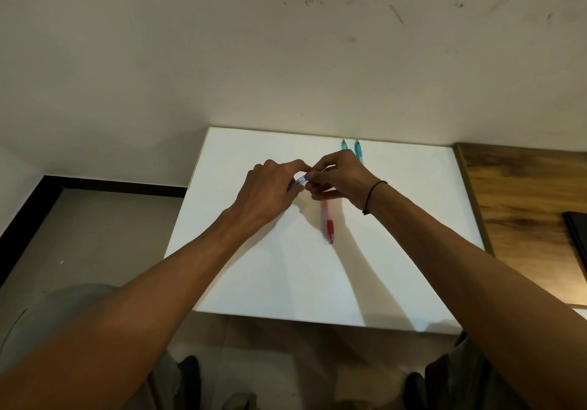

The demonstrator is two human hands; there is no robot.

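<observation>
Both my hands meet above the middle of a white table (254, 282). My left hand (270, 190) grips a blue pen (298, 182), and most of the pen is hidden inside the fist. My right hand (340, 178) pinches the pen's other end with its fingertips. A red pen (329, 224) lies on the table just below my right hand, tip toward me. Two teal pens (358, 149) lie side by side at the far edge, partly hidden behind my right hand.
The white table stands against a pale wall. A wooden surface (524, 206) adjoins it on the right, with a dark flat object (576, 235) at the frame edge. Grey floor (95, 235) lies to the left, and my knees show below the near table edge.
</observation>
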